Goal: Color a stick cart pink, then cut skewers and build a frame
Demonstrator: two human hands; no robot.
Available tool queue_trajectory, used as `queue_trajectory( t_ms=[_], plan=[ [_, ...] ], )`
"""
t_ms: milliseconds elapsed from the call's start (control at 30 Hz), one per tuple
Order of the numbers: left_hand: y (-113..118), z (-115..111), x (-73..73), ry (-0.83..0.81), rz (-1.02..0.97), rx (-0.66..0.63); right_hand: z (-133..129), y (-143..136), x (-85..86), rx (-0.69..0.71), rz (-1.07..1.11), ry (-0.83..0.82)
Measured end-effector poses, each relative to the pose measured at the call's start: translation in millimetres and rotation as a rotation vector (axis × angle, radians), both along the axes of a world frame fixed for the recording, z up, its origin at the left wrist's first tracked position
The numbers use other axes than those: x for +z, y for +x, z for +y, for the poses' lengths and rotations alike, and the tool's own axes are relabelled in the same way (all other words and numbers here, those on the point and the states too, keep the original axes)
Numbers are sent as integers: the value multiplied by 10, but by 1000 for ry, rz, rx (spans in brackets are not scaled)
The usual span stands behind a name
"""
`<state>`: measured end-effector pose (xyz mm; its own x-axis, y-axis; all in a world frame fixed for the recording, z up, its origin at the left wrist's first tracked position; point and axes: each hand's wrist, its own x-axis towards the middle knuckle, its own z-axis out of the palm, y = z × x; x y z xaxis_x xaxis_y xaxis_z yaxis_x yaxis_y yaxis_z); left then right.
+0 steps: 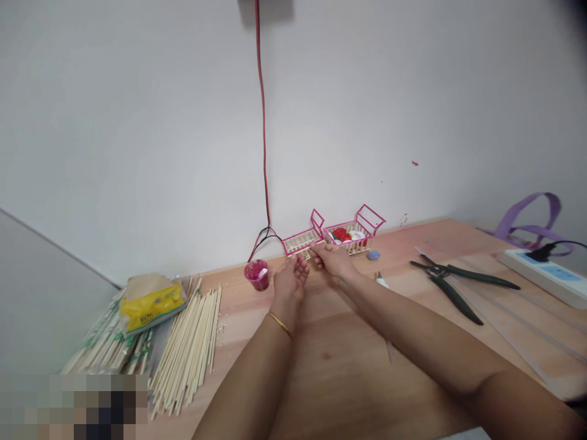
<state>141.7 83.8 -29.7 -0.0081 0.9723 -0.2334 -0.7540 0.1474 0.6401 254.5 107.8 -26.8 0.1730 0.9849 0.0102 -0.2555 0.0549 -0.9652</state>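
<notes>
My left hand (290, 280) is raised over the table with its fingers curled in, and pink shows near its fingertips. Close beside it, my right hand (335, 260) pinches thumb and fingers together in front of a small stick-built cart (302, 237) with a pink rim and handle. Whatever either hand grips is too small to make out. Just behind my right hand stands a second stick cart (369, 221), holding red, white and green round pieces. Left of my hands is a clear cup (257, 276) smeared inside with magenta paint.
Bare wooden sticks (190, 348) lie at left beside a yellow packet (153, 304) on bagged sticks. At right are green-handled pliers (458, 284), a power strip (545, 275) and a purple strap (509, 223). A blue lump (373, 255) sits near the carts. A red-black cable (263, 122) hangs down the wall.
</notes>
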Motion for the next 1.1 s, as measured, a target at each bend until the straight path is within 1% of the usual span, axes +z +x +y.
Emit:
queue_trajectory(
  t_ms=[433, 533, 667, 767, 867, 967, 1100],
  plan=[
    [5, 3, -30, 7, 2, 0, -26, 23, 23, 0, -62, -25],
    [24, -43, -13, 13, 0, 9, -70, 35, 62, 24, -87, -33],
    [44, -134, 32, 57, 2, 28, -138, 57, 163, 82, -153, -35],
    [24, -206, 66, 75, 103, 36, -207, 116, 244, 154, -256, -21],
    [-60, -293, 88, 54, 218, 31, -327, 206, 292, 255, -410, 26],
    [-206, -420, 103, 52, 325, 6, -483, 262, 299, 355, -563, 135],
    [-422, -639, 116, 42, 487, -44, -643, 224, 255, 439, -714, 295]
  ],
)
